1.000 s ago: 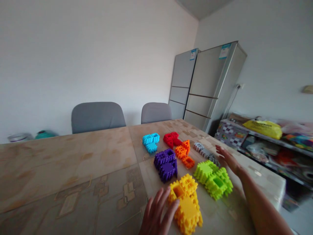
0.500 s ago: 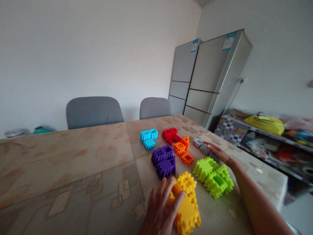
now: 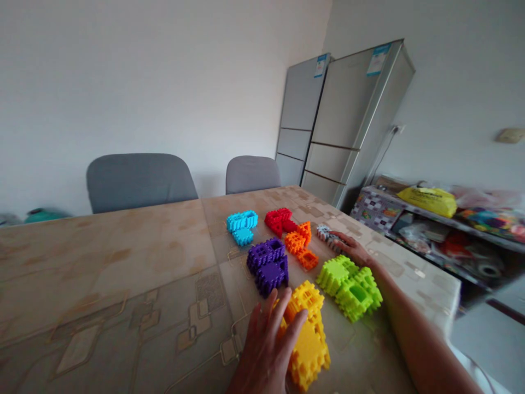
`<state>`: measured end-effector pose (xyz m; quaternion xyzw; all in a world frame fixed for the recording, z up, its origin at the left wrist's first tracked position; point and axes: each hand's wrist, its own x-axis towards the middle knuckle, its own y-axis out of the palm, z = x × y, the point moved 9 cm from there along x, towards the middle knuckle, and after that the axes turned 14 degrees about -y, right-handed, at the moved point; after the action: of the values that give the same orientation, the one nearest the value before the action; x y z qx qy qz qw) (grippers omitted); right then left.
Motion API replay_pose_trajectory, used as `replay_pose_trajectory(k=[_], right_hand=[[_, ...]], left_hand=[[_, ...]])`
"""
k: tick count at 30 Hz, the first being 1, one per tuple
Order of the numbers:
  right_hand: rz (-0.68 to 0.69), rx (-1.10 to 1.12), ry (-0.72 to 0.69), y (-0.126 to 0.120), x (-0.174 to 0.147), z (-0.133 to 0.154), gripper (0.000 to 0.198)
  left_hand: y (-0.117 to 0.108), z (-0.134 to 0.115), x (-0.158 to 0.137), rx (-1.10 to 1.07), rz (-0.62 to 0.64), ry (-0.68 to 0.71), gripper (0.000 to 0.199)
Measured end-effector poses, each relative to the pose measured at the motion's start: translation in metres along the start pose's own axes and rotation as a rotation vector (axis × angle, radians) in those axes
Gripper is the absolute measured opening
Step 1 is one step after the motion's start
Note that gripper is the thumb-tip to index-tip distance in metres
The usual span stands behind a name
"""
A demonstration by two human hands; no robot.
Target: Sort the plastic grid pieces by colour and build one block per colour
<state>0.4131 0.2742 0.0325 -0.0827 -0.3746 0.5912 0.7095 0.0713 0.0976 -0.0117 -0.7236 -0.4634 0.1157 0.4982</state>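
Left hand (image 3: 266,345) sits on the near side of the purple interlocking-block cluster (reference point), fingers spread, unclenched, along the left flank of the yellow block cluster (image 3: 309,342), which lies nearer the wearer than the purple cluster (image 3: 268,268) and slightly right of it. Right hand (image 3: 350,249), palm down, reaches right of and beyond the reference; its fingers overlie the gray block cluster (image 3: 323,233). Cannot tell whether they close on it; the undersides are hidden. Judgement on technique: bring thumb and fingers to opposite sides of the gray blocks, keep pressure light so notched joints stay seated, and keep the right forearm clear of the lime-green block cluster (image 3: 355,293), right of the reference. Left fingertips, near the reference's close edge, are best kept from nudging it. Count: hands, 2; block clusters, 7, one per color: purple, yellow, gray, lime-green, plus the orange block cluster (image 3: 296,242), right of the reference; the red block cluster (image 3: 278,220), beyond it; the cyan block cluster (image 3: 241,230), beyond and left. Pieces per cluster: not reliably countable. Farther beyond the reference: gray chairs, 2 (image 3: 141,183); to their right, refrigerators, 2 (image 3: 356,109).
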Motion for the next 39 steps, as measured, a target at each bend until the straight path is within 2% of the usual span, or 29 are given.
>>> replay_pose_trajectory(k=[7, 12, 16, 22, 26, 31, 39], right_hand=[[0.072, -0.057, -0.066, 0.016, -0.005, 0.013, 0.038], [0.114, -0.06, -0.151, 0.04, -0.014, 0.03, 0.041], [0.137, -0.07, -0.138, 0.063, -0.02, 0.04, 0.037], [0.116, -0.121, -0.076, 0.078, -0.029, 0.049, 0.031], [0.102, -0.154, -0.055, 0.096, -0.033, 0.054, 0.028], [0.058, -0.217, -0.067, 0.128, -0.038, 0.069, 0.024], [0.05, -0.193, -0.173, 0.209, -0.042, 0.126, 0.022]], left_hand=[[0.004, -0.009, 0.015, -0.026, 0.116, -0.071, 0.11], [0.001, -0.015, 0.018, -0.057, 0.161, -0.113, 0.114], [-0.009, -0.018, 0.017, -0.102, 0.099, -0.142, 0.11], [-0.03, -0.013, 0.007, -0.081, -0.047, -0.164, 0.085], [-0.047, 0.003, -0.004, -0.075, -0.11, -0.183, 0.079], [-0.078, 0.034, -0.028, -0.074, -0.167, -0.213, 0.075], [-0.14, 0.084, -0.085, -0.096, -0.35, -0.245, 0.057]])
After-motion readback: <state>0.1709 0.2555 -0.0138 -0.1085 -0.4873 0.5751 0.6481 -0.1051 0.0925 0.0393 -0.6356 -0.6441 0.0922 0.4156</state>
